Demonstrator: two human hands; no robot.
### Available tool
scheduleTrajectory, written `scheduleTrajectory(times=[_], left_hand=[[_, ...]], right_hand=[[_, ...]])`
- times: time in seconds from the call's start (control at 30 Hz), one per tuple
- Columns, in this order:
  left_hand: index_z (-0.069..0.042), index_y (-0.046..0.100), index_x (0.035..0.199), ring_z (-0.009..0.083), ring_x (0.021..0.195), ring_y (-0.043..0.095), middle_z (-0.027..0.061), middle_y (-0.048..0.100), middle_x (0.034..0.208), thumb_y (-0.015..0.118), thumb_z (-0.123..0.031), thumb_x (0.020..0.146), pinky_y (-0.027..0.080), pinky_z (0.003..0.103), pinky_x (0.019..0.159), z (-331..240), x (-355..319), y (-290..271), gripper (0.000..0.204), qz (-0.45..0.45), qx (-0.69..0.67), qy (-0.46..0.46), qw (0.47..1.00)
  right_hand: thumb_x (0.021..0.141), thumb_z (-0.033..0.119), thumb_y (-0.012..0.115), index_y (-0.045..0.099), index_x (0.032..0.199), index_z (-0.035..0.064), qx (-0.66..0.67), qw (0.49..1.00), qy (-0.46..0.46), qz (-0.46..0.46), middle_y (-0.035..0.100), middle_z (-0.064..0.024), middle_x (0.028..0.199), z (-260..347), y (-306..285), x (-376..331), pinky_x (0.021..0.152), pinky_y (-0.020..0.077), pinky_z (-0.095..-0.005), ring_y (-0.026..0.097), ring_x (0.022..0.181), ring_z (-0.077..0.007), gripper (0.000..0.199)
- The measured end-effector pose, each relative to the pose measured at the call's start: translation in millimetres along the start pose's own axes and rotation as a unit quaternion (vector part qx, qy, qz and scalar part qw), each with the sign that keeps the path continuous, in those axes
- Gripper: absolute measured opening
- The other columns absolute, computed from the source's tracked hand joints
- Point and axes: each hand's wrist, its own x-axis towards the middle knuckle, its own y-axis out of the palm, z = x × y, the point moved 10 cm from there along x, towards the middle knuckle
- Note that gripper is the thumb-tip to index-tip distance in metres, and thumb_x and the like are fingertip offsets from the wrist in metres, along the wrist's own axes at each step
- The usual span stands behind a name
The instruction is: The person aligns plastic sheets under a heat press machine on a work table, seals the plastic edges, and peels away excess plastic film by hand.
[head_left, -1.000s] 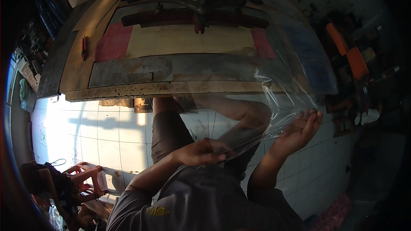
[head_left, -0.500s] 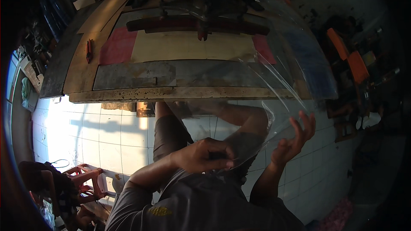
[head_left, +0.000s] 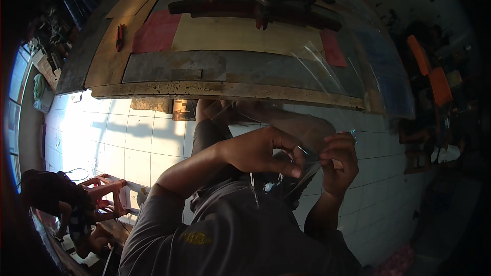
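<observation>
- Plainly, both hands are meeting in front of the person's chest, below the near edge of the table (head_left: 225, 90), and they are working on one transparent plastic sheet (head_left: 358, 66).
- The left hand (head_left: 261, 149) is reaching across from the left, its fingers (head_left: 287, 166) curling together and pinching the lower corner of the sheet, with the thumb side tucked behind.
- The right hand (head_left: 338, 162) is rising from below, its fingers (head_left: 341, 143) bending inward and closing on the same corner, just beside the left fingertips, so the two hands are almost touching.
- The pinched corner is sitting between the two sets of fingertips; from there the sheet is fanning upward and to the right, arching over the far right part of the table and hanging past its right edge.
- Glare lines are running along the sheet, and the table surface is showing through it.
- On the table, a red panel (head_left: 157, 31) is lying toward the left, a pale panel (head_left: 240, 35) is filling the middle, and a dark bar (head_left: 255, 9) is crossing near the far edge.
- A small red tool (head_left: 119, 37) is resting close to the left edge of the table.
- Under the hands, the white tiled floor (head_left: 128, 138) is catching bright light.
- At the lower left, another person (head_left: 56, 199) is crouching beside a red stool (head_left: 107, 191), well apart from the hands.
</observation>
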Motion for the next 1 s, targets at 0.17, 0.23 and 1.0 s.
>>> scheduleTrajectory(times=[0.17, 0.23, 1.0], left_hand=[[-0.001, 0.071, 0.102, 0.0114, 0.093, 0.072, 0.0042, 0.076, 0.097, 0.074, -0.021, 0.101, 0.057, 0.03, 0.089, -6.4, 1.0, 0.6, 0.02, -0.048, -0.089, -0.02, 0.995], [-0.001, 0.068, 0.1, 0.0111, 0.087, 0.073, 0.0047, 0.075, 0.093, 0.072, -0.02, 0.103, 0.057, 0.028, 0.082, -7.1, 6.8, 1.7, 0.019, -0.064, -0.11, -0.034, 0.991], [-0.003, 0.077, 0.112, 0.0219, 0.101, 0.076, 0.0117, 0.078, 0.105, 0.074, -0.013, 0.099, 0.059, 0.035, 0.089, -33.2, 34.1, 4.9, 0.017, -0.09, 0.181, 0.09, 0.975]], right_hand=[[0.089, 0.056, 0.08, 0.073, 0.109, 0.0116, -0.01, 0.999, 0.049, -0.004, 0.069, -0.0068, 0.112, 4.4, 0.3, 4.6, 0.115, 0.0325, -0.0558, 0.059, 0.126, -0.0295, 0.05], [0.079, 0.072, 0.08, 0.06, 0.138, 0.0111, 0.005, 0.999, 0.028, 0.017, 0.059, -0.0123, 0.139, 29.1, 5.6, 7.1, 0.122, 0.0219, -0.0607, 0.043, 0.145, -0.0379, 0.087], [0.086, 0.017, 0.084, 0.071, 0.12, 0.0044, -0.063, 0.99, 0.127, 0.003, 0.072, -0.0119, 0.125, 22.4, -6.5, -0.9, 0.121, 0.0337, -0.0613, 0.059, 0.137, -0.0369, 0.038]])
